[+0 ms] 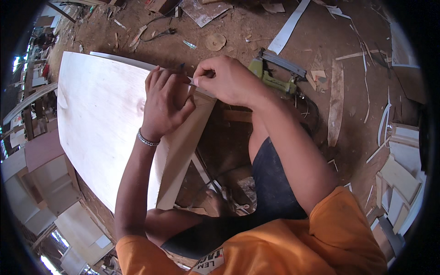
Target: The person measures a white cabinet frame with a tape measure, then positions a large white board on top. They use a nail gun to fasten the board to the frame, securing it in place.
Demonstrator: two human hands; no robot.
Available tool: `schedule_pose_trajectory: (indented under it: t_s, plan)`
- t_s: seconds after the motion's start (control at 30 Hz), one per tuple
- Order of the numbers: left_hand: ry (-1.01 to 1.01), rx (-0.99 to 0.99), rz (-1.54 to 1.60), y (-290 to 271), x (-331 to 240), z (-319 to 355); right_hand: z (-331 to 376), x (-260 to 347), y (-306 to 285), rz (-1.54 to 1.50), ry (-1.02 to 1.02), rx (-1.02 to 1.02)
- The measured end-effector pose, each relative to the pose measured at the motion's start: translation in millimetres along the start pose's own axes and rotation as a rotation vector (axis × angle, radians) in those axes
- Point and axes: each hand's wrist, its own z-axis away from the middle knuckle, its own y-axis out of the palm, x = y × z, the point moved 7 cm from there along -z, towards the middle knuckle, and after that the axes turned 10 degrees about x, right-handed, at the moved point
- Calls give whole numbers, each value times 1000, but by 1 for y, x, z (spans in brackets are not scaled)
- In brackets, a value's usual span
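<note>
A large pale wooden box (101,105) with a smooth, light top panel stands in front of me, to the left. My left hand (166,101) is at its far right corner, fingers curled over the edge and thumb toward the side. Close beside it, my right hand (225,81) is closed, its thumb and forefinger pinched at the same corner. Between the two hands shows a small bit of a thin pale strip (194,82); most of it is hidden by my fingers. A green nail gun (277,79) lies on the ground just beyond my right hand.
Wood offcuts, such as a long board (336,103) and a white strip (288,27), litter the dirt floor. A round wooden disc (215,42) lies ahead. Stacked panels (398,178) stand at the right, more boards (46,174) at the left. My bent legs are beside the box.
</note>
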Motion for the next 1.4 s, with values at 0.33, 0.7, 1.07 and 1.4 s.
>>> schedule_pose_trajectory:
  t_s: [0.33,0.7,1.07,1.4]
  plan:
    - [-36,0,171,3,5,-1,14,8,29,-47,145,-243]
    - [-32,-19,145,0,17,9,-4,-22,42,-414,168,-198]
    - [-77,-34,122,-2,20,0,-11,-32,34,-405,184,-191]
    - [-17,57,181,5,9,-7,-6,-22,25,-347,172,-243]
